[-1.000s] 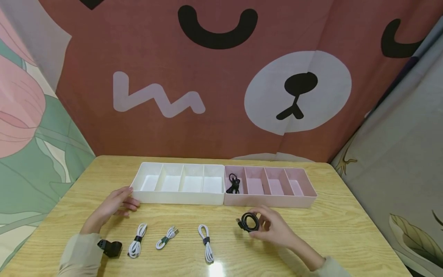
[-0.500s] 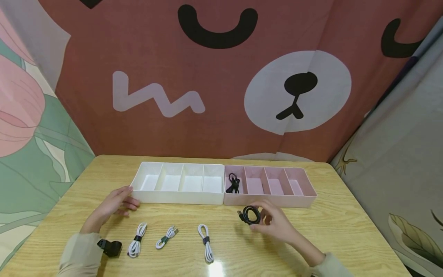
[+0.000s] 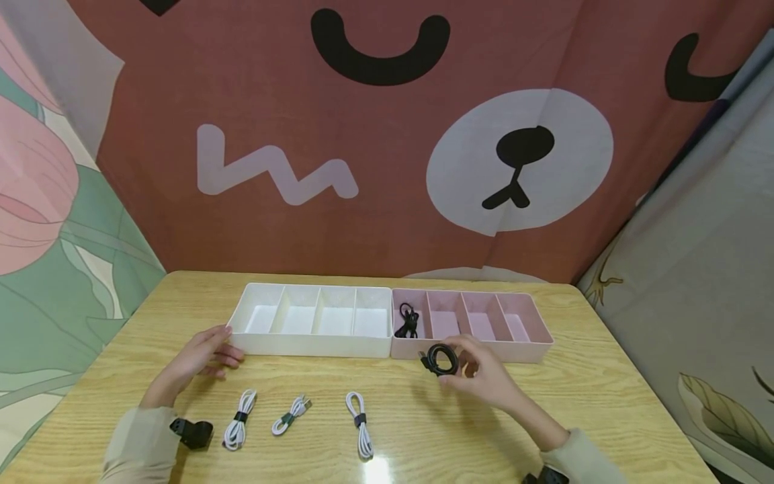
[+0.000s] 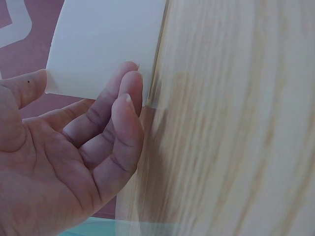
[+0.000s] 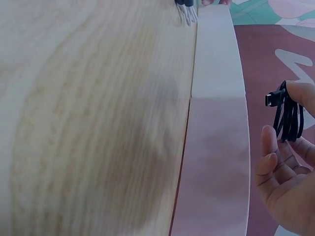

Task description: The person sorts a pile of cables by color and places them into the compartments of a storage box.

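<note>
My right hand (image 3: 480, 372) pinches a coiled black USB cable (image 3: 442, 359) between thumb and fingers, raised above the table in front of the pink divided box (image 3: 471, 351). In the right wrist view the coil (image 5: 288, 113) shows its metal plug pointing left. Another black cable (image 3: 408, 323) lies in the pink box's leftmost compartment. At the near left corner of the white divided box (image 3: 311, 345), my left hand (image 3: 196, 356) rests with loosely bent fingers. The left wrist view has its thumb at the white box's edge (image 4: 108, 49) and the other fingers beside the end wall.
Three bundled white cables lie on the wooden table (image 3: 302, 464): one at left (image 3: 240, 420), a smaller one (image 3: 291, 415) beside it, and one in the middle (image 3: 360, 426). The two boxes stand end to end, before a bear-patterned curtain (image 3: 387, 228).
My right hand has lifted the black cable and carried it forward, slightly right, toward the pink box. The left hand has stayed in place at the white box.
</note>
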Tool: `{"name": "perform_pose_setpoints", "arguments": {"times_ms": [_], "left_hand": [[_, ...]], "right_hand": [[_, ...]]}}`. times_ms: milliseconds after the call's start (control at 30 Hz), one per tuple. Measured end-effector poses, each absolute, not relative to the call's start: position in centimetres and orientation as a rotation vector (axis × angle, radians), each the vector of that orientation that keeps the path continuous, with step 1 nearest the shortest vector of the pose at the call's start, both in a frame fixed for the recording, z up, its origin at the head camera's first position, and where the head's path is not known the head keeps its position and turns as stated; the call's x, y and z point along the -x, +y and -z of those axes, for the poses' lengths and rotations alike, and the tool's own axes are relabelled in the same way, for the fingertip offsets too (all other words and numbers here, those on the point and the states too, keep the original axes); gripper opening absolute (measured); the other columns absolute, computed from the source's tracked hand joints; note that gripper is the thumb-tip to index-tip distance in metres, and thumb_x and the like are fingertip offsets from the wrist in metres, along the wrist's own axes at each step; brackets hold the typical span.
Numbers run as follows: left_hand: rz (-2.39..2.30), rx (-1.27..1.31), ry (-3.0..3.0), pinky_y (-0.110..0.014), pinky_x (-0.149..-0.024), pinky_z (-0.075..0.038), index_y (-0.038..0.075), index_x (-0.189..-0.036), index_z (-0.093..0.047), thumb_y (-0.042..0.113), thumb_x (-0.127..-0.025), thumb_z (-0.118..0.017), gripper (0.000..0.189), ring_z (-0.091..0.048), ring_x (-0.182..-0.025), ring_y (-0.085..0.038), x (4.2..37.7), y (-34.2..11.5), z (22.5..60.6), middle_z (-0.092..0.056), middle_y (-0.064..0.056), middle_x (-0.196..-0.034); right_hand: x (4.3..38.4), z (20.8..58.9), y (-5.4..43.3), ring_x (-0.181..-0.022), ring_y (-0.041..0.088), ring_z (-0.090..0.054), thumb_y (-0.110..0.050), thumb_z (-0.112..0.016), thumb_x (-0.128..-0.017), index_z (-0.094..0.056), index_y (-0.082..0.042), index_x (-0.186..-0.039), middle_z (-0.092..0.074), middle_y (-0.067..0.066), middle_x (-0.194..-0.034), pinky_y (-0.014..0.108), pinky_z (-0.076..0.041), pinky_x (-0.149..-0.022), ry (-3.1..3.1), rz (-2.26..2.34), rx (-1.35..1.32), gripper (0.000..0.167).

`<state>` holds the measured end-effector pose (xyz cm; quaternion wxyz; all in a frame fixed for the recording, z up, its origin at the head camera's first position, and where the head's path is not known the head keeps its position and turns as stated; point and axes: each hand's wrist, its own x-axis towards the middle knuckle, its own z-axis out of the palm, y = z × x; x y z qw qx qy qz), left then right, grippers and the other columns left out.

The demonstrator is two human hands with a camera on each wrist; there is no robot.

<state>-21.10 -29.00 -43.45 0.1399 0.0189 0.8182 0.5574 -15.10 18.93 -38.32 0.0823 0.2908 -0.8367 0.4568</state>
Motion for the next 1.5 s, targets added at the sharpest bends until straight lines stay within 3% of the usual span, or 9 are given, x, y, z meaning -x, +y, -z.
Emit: {"name": "perform_pose_setpoints", "arguments": {"times_ms": [200, 467, 567, 867, 1100, 1500], "left_hand": [[-1.613, -0.053, 2.348, -0.035, -0.059, -0.052, -0.015, -0.13, -0.024, 0.039, -0.1, -0.025, 0.061, -0.062, -0.075, -0.019, 21.0, -28.9, 43.4, -0.064, -0.013, -0.089], [-1.637, -0.097, 2.338, -0.034, -0.058, -0.052, -0.015, -0.127, -0.025, 0.042, -0.099, -0.027, 0.064, -0.062, -0.074, -0.019, 21.2, -29.2, 43.6, -0.065, -0.012, -0.086], [-1.644, -0.117, 2.335, -0.033, -0.059, -0.052, -0.015, -0.127, -0.026, 0.044, -0.098, -0.029, 0.066, -0.062, -0.073, -0.018, 21.2, -29.3, 43.6, -0.065, -0.008, -0.084], [-1.614, -0.061, 2.36, -0.034, -0.059, -0.052, -0.014, -0.129, -0.026, 0.04, -0.1, -0.026, 0.061, -0.062, -0.075, -0.019, 21.2, -29.0, 43.4, -0.065, -0.012, -0.088], [-1.605, -0.047, 2.365, -0.034, -0.059, -0.052, -0.014, -0.128, -0.027, 0.04, -0.1, -0.026, 0.061, -0.062, -0.075, -0.018, 21.3, -29.1, 43.6, -0.064, -0.011, -0.088], [-1.608, -0.051, 2.362, -0.034, -0.059, -0.052, -0.013, -0.128, -0.027, 0.042, -0.099, -0.027, 0.062, -0.061, -0.076, -0.018, 21.3, -29.2, 43.5, -0.064, -0.011, -0.089]], "right_hand": [[15.5, 37.9, 19.0, -0.06, 0.03, -0.051, 0.004, -0.075, -0.068, -0.054, 0.007, -0.11, -0.052, 0.015, -0.086, 0.023, -0.04, -0.05, -2.541, -1.358, -0.799, 0.047], [17.1, 39.9, 20.0, -0.06, 0.007, -0.051, -0.002, -0.076, -0.07, -0.056, 0.0, -0.111, -0.053, 0.014, -0.091, 0.024, -0.042, -0.05, -2.499, -1.409, -0.761, 0.046], [17.7, 40.5, 20.3, -0.06, 0.007, -0.05, -0.003, -0.076, -0.071, -0.055, -0.003, -0.113, -0.053, 0.015, -0.093, 0.025, -0.043, -0.05, -2.496, -1.423, -0.73, 0.047], [17.0, 37.3, 19.1, -0.06, 0.006, -0.048, 0.008, -0.072, -0.069, -0.052, 0.013, -0.111, -0.054, 0.023, -0.095, 0.026, -0.044, -0.053, -2.518, -1.345, -0.601, 0.047], [18.5, 38.1, 19.8, -0.058, 0.008, -0.048, 0.008, -0.074, -0.068, -0.054, 0.01, -0.111, -0.05, 0.022, -0.097, 0.025, -0.043, -0.051, -2.482, -1.417, -0.556, 0.048], [20.9, 39.9, 21.4, -0.061, 0.01, -0.053, -0.01, -0.079, -0.069, -0.056, 0.002, -0.116, -0.055, 0.017, -0.105, 0.023, -0.045, -0.053, -2.505, -1.353, -0.421, 0.054]]}}
